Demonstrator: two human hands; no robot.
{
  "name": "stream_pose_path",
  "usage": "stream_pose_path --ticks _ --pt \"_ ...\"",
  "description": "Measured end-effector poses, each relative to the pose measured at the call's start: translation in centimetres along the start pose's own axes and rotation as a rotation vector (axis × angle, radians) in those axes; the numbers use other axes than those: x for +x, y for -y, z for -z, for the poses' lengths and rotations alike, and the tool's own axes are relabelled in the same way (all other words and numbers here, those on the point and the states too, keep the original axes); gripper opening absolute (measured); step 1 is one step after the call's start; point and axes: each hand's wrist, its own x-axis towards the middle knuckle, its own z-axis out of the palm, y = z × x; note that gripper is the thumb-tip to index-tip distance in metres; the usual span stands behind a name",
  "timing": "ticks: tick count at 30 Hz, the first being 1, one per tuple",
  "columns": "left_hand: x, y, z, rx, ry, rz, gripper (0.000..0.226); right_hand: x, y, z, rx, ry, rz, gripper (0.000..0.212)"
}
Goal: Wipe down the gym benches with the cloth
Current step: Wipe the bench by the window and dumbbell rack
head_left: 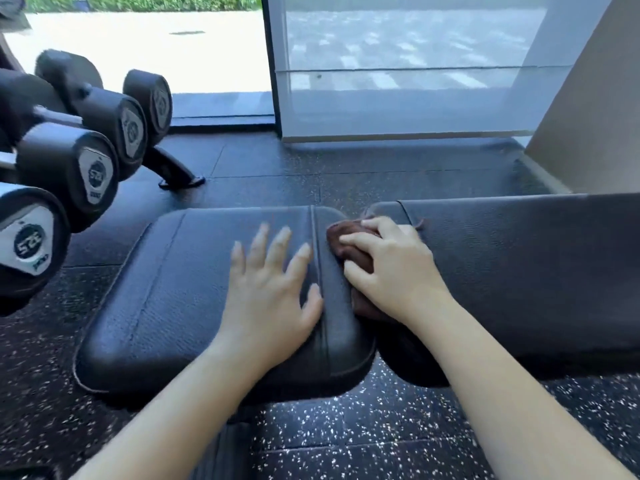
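Observation:
A black padded gym bench lies across the view in two parts: a seat pad (166, 299) on the left and a longer back pad (526, 271) on the right, with a narrow gap between them. My left hand (270, 299) rests flat on the seat pad, fingers spread and straight. My right hand (391, 268) grips a bunched brown cloth (349, 247) and presses it into the gap at the seat pad's right edge. Most of the cloth is hidden under the hand.
A rack of black dumbbells (93, 171) stands close on the left, its foot (176, 174) on the speckled rubber floor (346, 427). A glass wall (398, 81) and a beige wall (595, 116) close off the far side and right.

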Motion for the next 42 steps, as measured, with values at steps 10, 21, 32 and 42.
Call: stream_pose_path --ticks 10,21,32,42 --pt "0.0 0.2 -0.1 -0.120 0.139 0.056 0.060 -0.3 0.3 -0.8 -0.061 -0.116 -0.076 0.042" --pt "0.3 0.0 -0.2 -0.163 0.117 0.160 0.060 0.3 1.8 -1.5 0.158 -0.038 0.031 0.051" --pt "0.4 -0.2 0.1 -0.136 0.140 0.190 0.063 7.0 1.7 -2.4 -0.032 0.124 -0.027 0.045" --pt "0.6 -0.1 0.3 -0.156 0.167 0.187 0.065 8.2 2.0 -2.7 0.000 0.077 -0.057 0.039"
